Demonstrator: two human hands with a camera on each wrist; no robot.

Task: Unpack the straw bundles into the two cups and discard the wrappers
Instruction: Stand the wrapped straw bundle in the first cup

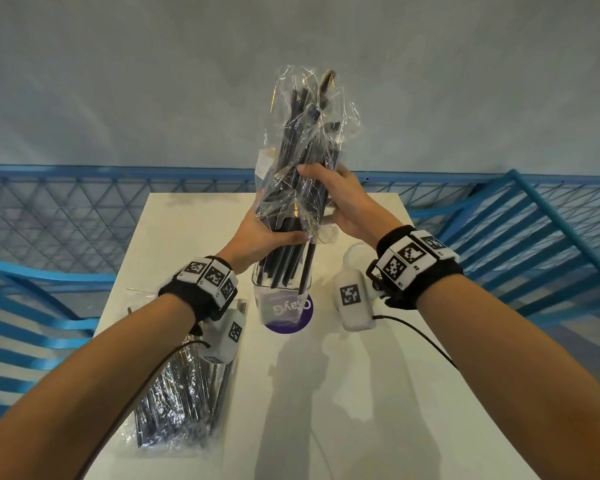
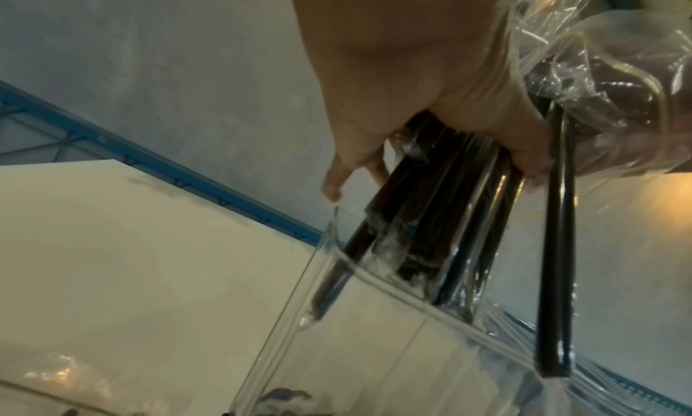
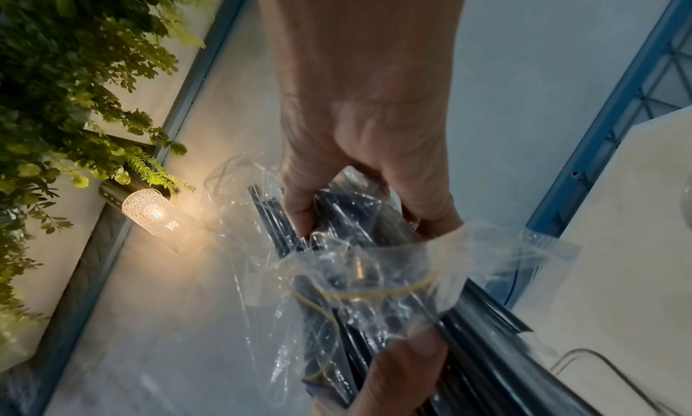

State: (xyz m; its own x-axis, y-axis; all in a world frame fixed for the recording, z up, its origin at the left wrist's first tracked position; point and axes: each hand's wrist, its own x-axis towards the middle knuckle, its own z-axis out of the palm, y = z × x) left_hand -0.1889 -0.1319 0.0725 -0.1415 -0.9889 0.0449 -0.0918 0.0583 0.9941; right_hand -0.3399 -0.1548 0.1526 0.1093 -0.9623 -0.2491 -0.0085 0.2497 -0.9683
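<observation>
A bundle of black straws [image 1: 298, 188] in a clear plastic wrapper [image 1: 309, 109] stands upright over a clear cup [image 1: 281, 299] on the white table [image 1: 361, 393]. Several straw ends [image 2: 442, 245] poke out of the wrapper's bottom into the cup [image 2: 337, 319]. My left hand [image 1: 271, 233] grips the bundle's lower end. My right hand [image 1: 340, 199] grips the wrapper and straws higher up, with fingers [image 3: 299, 215] curled round them. A yellow rubber band [image 3: 374, 292] shows inside the wrapper [image 3: 374, 274]. A second wrapped bundle [image 1: 184, 393] lies on the table at my left. A second cup [image 1: 355, 254] sits partly hidden behind my right wrist.
The cup stands on a purple round coaster [image 1: 291, 323]. A blue metal railing [image 1: 84, 209] runs behind the table, with blue chairs [image 1: 534, 254] on both sides. A lit wall lamp [image 3: 149, 212] and green foliage [image 3: 56, 82] show in the right wrist view.
</observation>
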